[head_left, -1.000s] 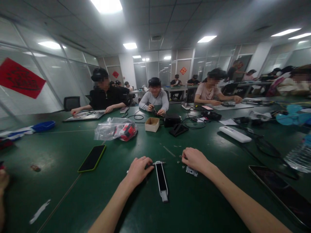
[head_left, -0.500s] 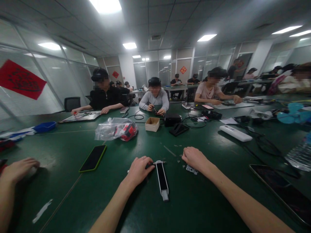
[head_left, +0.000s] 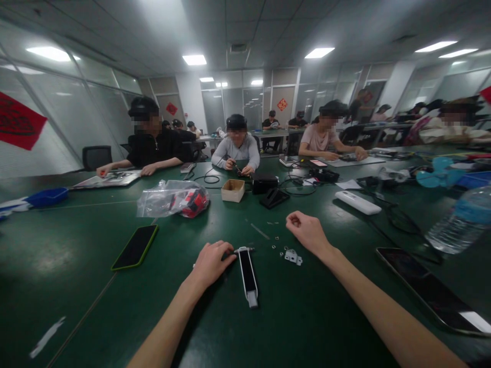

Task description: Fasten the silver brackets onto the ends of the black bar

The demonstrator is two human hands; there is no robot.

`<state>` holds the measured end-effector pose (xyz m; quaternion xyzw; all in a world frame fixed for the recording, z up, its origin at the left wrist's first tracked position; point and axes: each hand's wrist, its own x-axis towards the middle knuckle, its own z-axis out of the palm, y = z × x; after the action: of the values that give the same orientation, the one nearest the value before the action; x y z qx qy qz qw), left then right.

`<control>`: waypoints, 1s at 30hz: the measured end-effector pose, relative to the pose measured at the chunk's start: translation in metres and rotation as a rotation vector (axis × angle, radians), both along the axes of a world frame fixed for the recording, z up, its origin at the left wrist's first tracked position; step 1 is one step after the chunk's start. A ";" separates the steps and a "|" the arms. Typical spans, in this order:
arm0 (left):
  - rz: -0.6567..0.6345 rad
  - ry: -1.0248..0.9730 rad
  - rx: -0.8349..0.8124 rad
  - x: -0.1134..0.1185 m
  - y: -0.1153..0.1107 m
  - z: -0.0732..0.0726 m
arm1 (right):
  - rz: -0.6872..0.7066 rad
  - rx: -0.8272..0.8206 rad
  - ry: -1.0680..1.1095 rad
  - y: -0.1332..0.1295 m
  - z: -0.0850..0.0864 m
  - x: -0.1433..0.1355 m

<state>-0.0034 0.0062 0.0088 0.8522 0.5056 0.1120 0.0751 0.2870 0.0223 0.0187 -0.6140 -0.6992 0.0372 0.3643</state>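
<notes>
My left hand (head_left: 211, 263) rests on the green table with its fingers curled at the top end of a narrow white-framed strip (head_left: 248, 278) with a black face. A thin metal rod (head_left: 249, 249) crosses that end; whatever is inside my fingers is hidden. A small white tip (head_left: 195, 265) shows at the hand's left side. Farther right, my right hand (head_left: 310, 232) is raised above the table, fingertips pinched together; anything between them is too small to make out. Below it lies a flat metal bracket (head_left: 293, 257) with holes, beside several small nuts (head_left: 277, 238).
A green-edged phone (head_left: 135, 248) lies left, a larger dark phone (head_left: 418, 286) right. Farther back are a plastic bag (head_left: 157, 199), a small open box (head_left: 232, 191), a white power bank (head_left: 357, 203), cables and a water bottle (head_left: 456, 225). Co-workers sit across the table.
My right hand has lifted off the bracket, uncovering it. My left hand stays by the strip. The view has turned a little rightward, and another person's hand at far left is out of sight.
</notes>
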 end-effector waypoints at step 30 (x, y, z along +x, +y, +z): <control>-0.019 0.021 0.034 -0.001 0.000 -0.009 | 0.399 -0.178 0.028 -0.022 -0.033 -0.076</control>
<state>-0.0040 0.0063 -0.0002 0.8592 0.4963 0.1109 0.0563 0.2113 0.0007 -0.0138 -0.4929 -0.7956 0.1787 0.3036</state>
